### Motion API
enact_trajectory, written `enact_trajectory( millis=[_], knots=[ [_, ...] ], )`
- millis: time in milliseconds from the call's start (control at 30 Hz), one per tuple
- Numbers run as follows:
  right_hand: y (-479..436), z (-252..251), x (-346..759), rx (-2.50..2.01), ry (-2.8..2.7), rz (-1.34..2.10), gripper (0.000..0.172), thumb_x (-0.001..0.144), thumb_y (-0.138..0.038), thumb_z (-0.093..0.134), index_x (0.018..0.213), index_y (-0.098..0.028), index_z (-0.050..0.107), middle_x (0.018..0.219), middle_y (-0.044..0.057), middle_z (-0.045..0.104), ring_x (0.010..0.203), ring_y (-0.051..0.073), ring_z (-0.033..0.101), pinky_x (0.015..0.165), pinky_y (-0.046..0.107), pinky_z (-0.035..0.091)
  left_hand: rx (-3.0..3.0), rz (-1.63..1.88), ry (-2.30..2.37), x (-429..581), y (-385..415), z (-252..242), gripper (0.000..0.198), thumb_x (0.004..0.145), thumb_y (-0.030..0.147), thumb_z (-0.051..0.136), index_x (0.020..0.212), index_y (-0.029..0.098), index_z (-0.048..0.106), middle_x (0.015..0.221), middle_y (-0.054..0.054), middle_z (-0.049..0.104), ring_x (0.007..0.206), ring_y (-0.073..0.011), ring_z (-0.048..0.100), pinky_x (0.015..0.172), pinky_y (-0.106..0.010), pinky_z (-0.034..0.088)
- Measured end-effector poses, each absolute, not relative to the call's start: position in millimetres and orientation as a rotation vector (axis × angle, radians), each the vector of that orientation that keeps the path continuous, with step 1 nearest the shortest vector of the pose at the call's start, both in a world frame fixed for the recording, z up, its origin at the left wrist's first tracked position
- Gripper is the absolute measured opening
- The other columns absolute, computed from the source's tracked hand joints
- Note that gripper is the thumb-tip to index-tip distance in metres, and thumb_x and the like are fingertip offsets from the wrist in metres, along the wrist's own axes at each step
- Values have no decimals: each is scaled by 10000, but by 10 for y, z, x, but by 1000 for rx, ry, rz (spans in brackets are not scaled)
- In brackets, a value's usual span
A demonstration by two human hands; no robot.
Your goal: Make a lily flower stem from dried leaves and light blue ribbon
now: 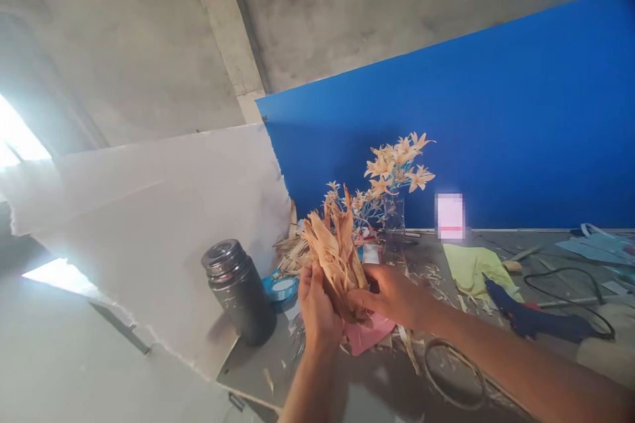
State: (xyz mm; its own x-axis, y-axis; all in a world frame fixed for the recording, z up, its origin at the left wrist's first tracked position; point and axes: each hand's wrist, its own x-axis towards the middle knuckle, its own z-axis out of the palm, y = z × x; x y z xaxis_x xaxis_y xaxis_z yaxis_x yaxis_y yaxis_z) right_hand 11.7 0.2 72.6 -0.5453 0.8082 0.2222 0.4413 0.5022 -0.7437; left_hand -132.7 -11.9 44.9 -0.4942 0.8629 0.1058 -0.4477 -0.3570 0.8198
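A bundle of dried corn husks [330, 244] is held between both hands above the table, its ragged tips pointing up and away. My left hand [317, 307] wraps the bundle's left side, fingers closed on it. On the right side, my right hand [389, 294] grips the husks lower down, its thumb lying across them. Under the hands lies a pink sheet [370, 334], partly covered. Behind the bundle stand pale star-shaped flowers [397, 162] in a clear vase [395, 215]. More loose husks [292, 254] are heaped to the left.
A dark flask [241, 294] stands left, beside a blue ribbon roll [284, 287]. At right lie a yellow paper [479, 268], a blue glue gun [536, 310] with a black cord, and a ring [454, 373]. Blue [471, 119] and white [198, 198] panels border the table.
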Motion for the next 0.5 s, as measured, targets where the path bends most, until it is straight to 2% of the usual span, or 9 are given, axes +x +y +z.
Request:
enact_trajectory(
  millis=[67, 133, 267, 300, 367, 433, 500],
  knots=[
    [27, 782, 32, -994, -2197, 834, 208, 856, -365, 610, 824, -161, 635, 753, 9, 673, 673, 151, 548, 590, 233, 374, 749, 1950, 948, -1385, -158, 441, 340, 810, 525, 587, 969, 225, 569, 846, -2, 663, 745, -151, 660, 654, -254, 520],
    [86, 859, -39, -934, -2185, 846, 302, 875, -445, 591, 793, -155, 619, 719, 15, 656, 664, 154, 557, 590, 237, 394, 876, 1888, 939, -1432, -205, 450, 443, 808, 563, 587, 1113, 246, 539, 920, -22, 667, 762, -168, 667, 615, -259, 523],
    [269, 1005, -145, -708, -2166, 1116, 479, 889, -615, 507, 781, -155, 586, 667, 22, 627, 611, 152, 585, 541, 234, 435, 1118, 1715, 1000, -1556, -270, 557, 680, 734, 452, 734, 1306, 272, 413, 905, -13, 664, 644, -160, 642, 532, -254, 509],
    [331, 1022, -166, -645, -2170, 1169, 495, 898, -627, 480, 801, -154, 591, 676, 26, 631, 603, 150, 595, 530, 233, 443, 1160, 1739, 1052, -1609, -264, 610, 686, 731, 425, 744, 1311, 260, 417, 937, -25, 669, 683, -168, 653, 575, -267, 525],
    [485, 1015, -213, -569, -2179, 1161, 512, 944, -604, 395, 880, -145, 612, 758, 48, 664, 613, 146, 618, 529, 230, 458, 1221, 1885, 1212, -1743, -208, 745, 643, 736, 384, 743, 1293, 234, 457, 1109, -69, 656, 911, -202, 666, 767, -299, 540],
    [680, 951, -285, -652, -2249, 958, 525, 1008, -510, 265, 966, -131, 626, 852, 74, 695, 631, 138, 633, 545, 226, 465, 1245, 2002, 1434, -1891, -88, 904, 673, 725, 346, 750, 1316, 229, 449, 1229, -93, 619, 1093, -232, 621, 924, -335, 495],
    [905, 839, -400, -887, -2419, 595, 521, 1033, -387, 204, 949, -117, 641, 784, 74, 700, 610, 133, 623, 548, 222, 457, 1217, 2147, 1604, -2020, 84, 1051, 691, 743, 332, 732, 1349, 229, 417, 1288, -109, 591, 1138, -233, 601, 985, -352, 462]
  ],
)
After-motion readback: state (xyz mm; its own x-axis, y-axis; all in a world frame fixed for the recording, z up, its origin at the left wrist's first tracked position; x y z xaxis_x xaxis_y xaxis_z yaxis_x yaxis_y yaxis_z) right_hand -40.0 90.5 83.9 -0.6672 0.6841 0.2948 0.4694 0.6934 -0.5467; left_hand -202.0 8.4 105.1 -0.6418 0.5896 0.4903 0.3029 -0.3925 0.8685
